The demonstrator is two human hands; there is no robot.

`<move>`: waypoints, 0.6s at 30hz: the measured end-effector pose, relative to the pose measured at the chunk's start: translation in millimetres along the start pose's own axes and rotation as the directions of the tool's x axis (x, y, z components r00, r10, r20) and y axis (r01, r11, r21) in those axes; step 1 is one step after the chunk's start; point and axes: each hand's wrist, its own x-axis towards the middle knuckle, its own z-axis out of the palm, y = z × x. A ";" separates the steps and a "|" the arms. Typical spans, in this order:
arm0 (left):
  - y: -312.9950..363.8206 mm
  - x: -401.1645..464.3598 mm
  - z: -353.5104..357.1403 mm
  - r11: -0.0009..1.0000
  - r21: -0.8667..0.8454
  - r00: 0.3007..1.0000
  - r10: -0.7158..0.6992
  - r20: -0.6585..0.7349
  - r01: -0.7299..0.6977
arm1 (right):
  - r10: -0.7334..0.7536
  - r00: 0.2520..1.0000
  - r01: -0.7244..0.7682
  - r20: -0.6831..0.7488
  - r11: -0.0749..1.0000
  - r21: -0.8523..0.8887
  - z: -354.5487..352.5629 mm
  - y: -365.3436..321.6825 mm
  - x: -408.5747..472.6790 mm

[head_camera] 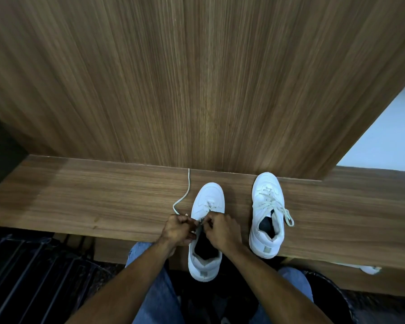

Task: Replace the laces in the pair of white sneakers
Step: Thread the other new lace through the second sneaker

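Pinching flat woven lace (181, 199) over smooth white sneaker (207, 206): left hand (178, 229), right hand (220, 230) close together.

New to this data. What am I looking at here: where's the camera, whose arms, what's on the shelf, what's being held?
There is no robot. A person wears one wide-angle camera on the head, looking down at their own bare arms and jeans.

Two white sneakers stand on a wooden ledge against a wood panel. The right sneaker is already laced, with loose ends. The left sneaker is being worked on, its heel overhanging the edge.

The left hand and right hand both pinch the lace at the eyelets. Its free end trails away toward the panel.
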 end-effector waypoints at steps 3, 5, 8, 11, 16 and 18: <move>-0.7 -0.1 0.2 1.000 -0.003 1.000 -0.001 0.006 0.001 | 0.097 0.995 -0.092 -0.028 0.986 0.138 5.8 -2.4 -5.2; 0.3 -0.5 0.1 1.000 -0.002 1.000 -0.007 -0.002 0.007 | 0.090 0.995 -0.084 -0.037 0.988 0.127 8.8 -4.4 -6.9; 2.5 -2.3 0.1 0.999 -0.043 1.000 -0.029 -0.005 0.029 | 0.048 0.999 -0.047 -0.025 0.998 0.042 4.7 -5.4 -5.6; 2.8 -4.9 -1.0 0.991 -0.100 0.996 -0.087 0.014 0.088 | -0.034 0.999 0.034 -0.038 0.999 -0.012 1.9 -1.1 -1.0; 6.5 -1.8 2.0 0.990 -0.056 0.992 -0.128 0.014 0.129 | -0.076 0.996 0.076 -0.042 0.997 0.011 5.2 5.4 1.2; 9.7 -0.4 3.2 0.992 -0.038 0.992 -0.122 -0.009 0.122 | -0.106 0.994 0.106 -0.039 0.994 0.008 6.4 9.7 0.9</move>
